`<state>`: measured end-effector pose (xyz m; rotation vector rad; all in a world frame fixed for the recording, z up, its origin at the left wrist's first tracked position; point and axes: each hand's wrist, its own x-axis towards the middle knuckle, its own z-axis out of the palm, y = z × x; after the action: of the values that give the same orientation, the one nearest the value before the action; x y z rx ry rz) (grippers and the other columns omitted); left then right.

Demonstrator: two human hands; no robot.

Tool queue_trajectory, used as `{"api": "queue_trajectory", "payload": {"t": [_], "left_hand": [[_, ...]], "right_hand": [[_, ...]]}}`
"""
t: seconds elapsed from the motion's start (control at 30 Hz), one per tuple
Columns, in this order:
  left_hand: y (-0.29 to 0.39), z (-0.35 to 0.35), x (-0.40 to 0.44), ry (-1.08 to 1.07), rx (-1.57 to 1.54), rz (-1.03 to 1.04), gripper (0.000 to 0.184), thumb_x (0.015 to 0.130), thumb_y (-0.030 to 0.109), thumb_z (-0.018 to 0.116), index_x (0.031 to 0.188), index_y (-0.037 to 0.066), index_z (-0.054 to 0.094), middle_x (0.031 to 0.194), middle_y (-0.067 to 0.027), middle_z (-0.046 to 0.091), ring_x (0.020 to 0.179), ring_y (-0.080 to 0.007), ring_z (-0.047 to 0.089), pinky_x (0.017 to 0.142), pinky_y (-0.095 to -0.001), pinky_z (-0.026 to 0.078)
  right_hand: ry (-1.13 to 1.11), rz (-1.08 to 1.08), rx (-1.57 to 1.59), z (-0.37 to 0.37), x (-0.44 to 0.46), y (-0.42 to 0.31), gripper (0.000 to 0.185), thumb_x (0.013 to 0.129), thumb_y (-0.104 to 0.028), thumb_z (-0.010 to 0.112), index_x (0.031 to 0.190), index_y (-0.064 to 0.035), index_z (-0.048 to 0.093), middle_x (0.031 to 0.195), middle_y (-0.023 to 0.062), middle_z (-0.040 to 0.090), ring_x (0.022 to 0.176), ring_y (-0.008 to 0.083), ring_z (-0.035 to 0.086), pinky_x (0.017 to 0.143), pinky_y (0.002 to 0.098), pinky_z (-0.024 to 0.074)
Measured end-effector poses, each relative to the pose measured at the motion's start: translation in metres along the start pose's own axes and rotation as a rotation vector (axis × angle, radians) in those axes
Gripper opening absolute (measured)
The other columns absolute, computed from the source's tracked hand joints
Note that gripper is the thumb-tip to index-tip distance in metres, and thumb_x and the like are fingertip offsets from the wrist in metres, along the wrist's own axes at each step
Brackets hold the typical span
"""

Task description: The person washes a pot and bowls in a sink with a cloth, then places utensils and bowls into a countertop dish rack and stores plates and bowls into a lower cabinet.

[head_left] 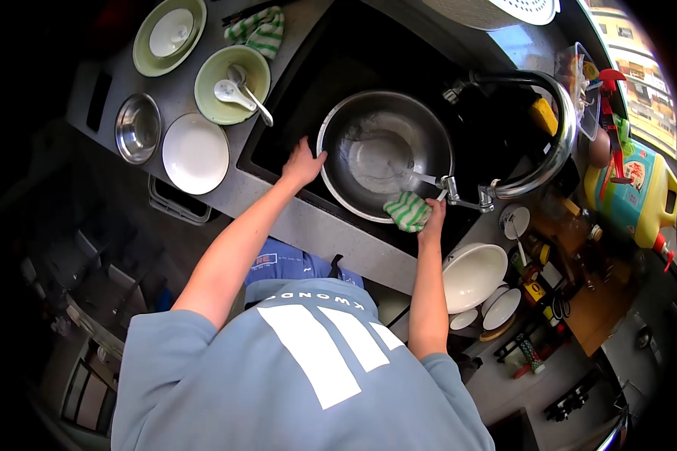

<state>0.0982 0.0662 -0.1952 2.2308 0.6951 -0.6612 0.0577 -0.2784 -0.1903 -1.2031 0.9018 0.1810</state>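
Note:
A round stainless steel basin [384, 154] sits in the dark sink [297, 113] with some water in its bottom. My left hand [302, 164] grips its left rim, thumb against the metal. In my right hand [432, 220] is a green-and-white striped dishcloth [408, 212], held at the basin's lower right rim, just below the faucet spout. The curved chrome faucet [568, 135] arches from the right, its jointed spout end [449, 188] over the basin, and water seems to run from it. My right fingers are partly hidden by the cloth.
Left of the sink stand a green bowl [210, 107] with spoons, a white plate [195, 154], a steel bowl [138, 128] and stacked dishes [144, 52]. A second striped cloth [259, 31] lies behind. On the right are white bowls [474, 274], a yellow sponge [543, 116] and a large jug [632, 192].

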Motion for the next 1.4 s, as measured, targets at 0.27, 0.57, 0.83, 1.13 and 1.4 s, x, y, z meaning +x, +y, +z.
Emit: {"api": "queue_trajectory", "payload": {"t": [0.27,0.57,0.83,1.13,1.4], "left_hand": [[-0.002,0.035,0.071,-0.055,-0.301,0.215,0.045,0.089,0.018,0.059,0.127,0.0,0.043,0.114,-0.027,0.061,0.109,-0.0413,0.058,0.093,-0.0444,0.045],[0.087,0.007,0.053,0.157,0.087,0.701,0.056,0.078,0.002,0.058,0.133,0.001,0.043,0.132,-0.0217,0.047,0.125,-0.0393,0.044,0.103,-0.0448,0.039],[0.233,0.017,0.069,0.26,0.274,1.289,0.024,0.081,0.033,0.067,0.079,0.01,0.065,0.085,-0.003,0.057,0.089,-0.0239,0.057,0.081,-0.0368,0.045],[0.255,0.017,0.044,0.197,0.035,1.065,0.043,0.082,0.045,0.066,0.062,0.007,0.067,0.061,-0.0095,0.063,0.054,-0.0295,0.062,0.048,-0.0391,0.045],[0.255,0.051,0.009,-0.034,-0.306,0.828,0.027,0.089,0.032,0.06,0.092,0.007,0.07,0.081,-0.0149,0.068,0.076,-0.0321,0.066,0.066,-0.0403,0.052]], "right_hand": [[-0.003,-0.001,0.001,0.0,0.014,0.034,0.029,0.083,-0.007,0.061,0.111,-0.0086,0.055,0.094,0.002,0.058,0.089,0.0146,0.058,0.079,0.0288,0.0476],[-0.011,-0.321,-0.655,-0.039,0.044,0.099,0.027,0.089,-0.022,0.067,0.104,0.0004,0.063,0.091,0.0038,0.064,0.086,0.0117,0.056,0.08,0.031,0.0445],[0.091,-0.182,-0.94,-0.037,0.006,0.055,0.028,0.081,-0.018,0.063,0.106,-0.0032,0.064,0.096,0.0233,0.066,0.096,0.0427,0.061,0.083,0.0458,0.0476],[-0.152,-0.117,-0.621,0.026,-0.054,-0.056,0.017,0.084,-0.01,0.061,0.094,0.0036,0.065,0.077,0.0092,0.067,0.074,0.0115,0.057,0.07,0.0292,0.0462],[-0.036,-0.042,0.007,0.045,-0.023,-0.007,0.034,0.099,-0.019,0.05,0.128,-0.0019,0.054,0.112,0.0055,0.061,0.101,0.0154,0.055,0.091,0.0304,0.0435]]}}
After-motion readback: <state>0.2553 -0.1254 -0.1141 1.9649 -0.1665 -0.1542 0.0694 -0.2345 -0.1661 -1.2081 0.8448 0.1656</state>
